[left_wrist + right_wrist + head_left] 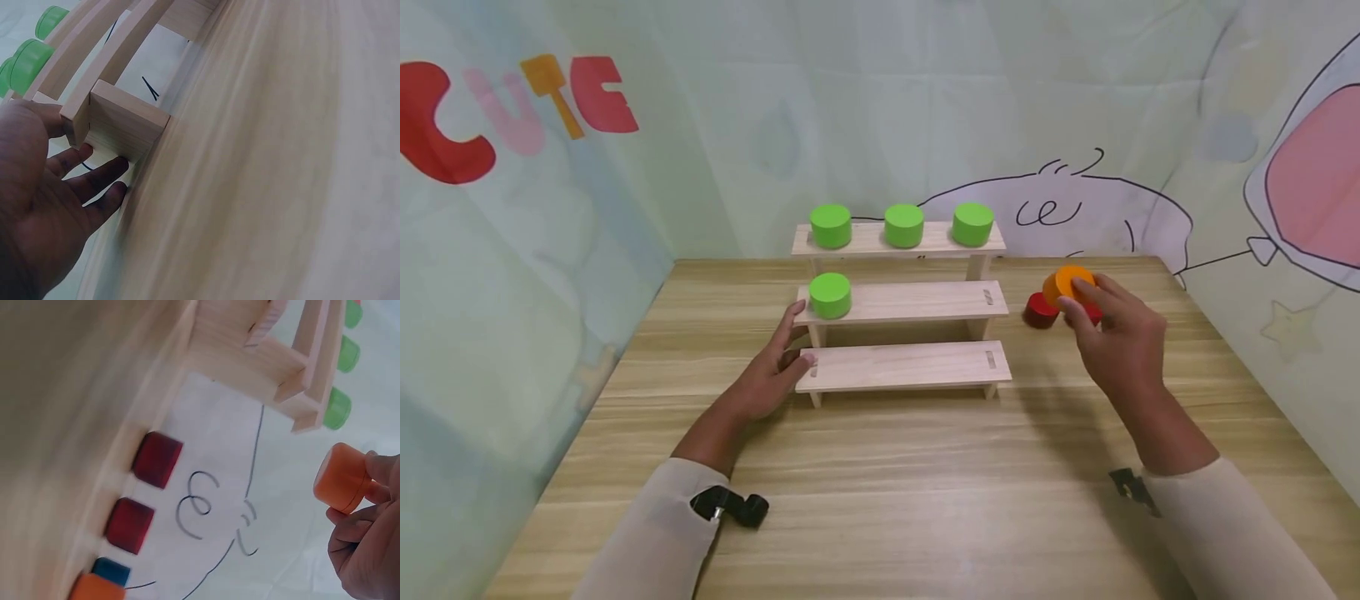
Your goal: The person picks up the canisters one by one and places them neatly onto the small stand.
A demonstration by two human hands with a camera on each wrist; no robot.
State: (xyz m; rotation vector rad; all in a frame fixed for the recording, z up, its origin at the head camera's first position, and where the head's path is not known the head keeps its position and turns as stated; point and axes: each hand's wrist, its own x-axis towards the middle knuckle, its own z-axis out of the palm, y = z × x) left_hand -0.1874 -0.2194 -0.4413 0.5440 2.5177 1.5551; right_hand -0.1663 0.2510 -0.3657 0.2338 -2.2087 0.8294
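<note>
A pale wooden three-step rack (902,367) stands on the table. On its top step sit three green round blocks (904,226); another green round block (831,296) sits at the left end of the middle step. My left hand (767,379) rests against the rack's left end, thumb on the lowest step, the other fingers (100,181) loosely extended along the side. To the right of the rack, my right hand (1123,342) pinches an orange round block (342,478) between thumb and fingers, raised above the table. Behind it are red round blocks (1041,310), one partly hidden by the hand.
In the right wrist view, a second orange block (97,587) and a blue block (111,570) stand beyond the two red ones on the wooden table (910,500). A printed cloth backdrop (880,100) closes off the back and sides.
</note>
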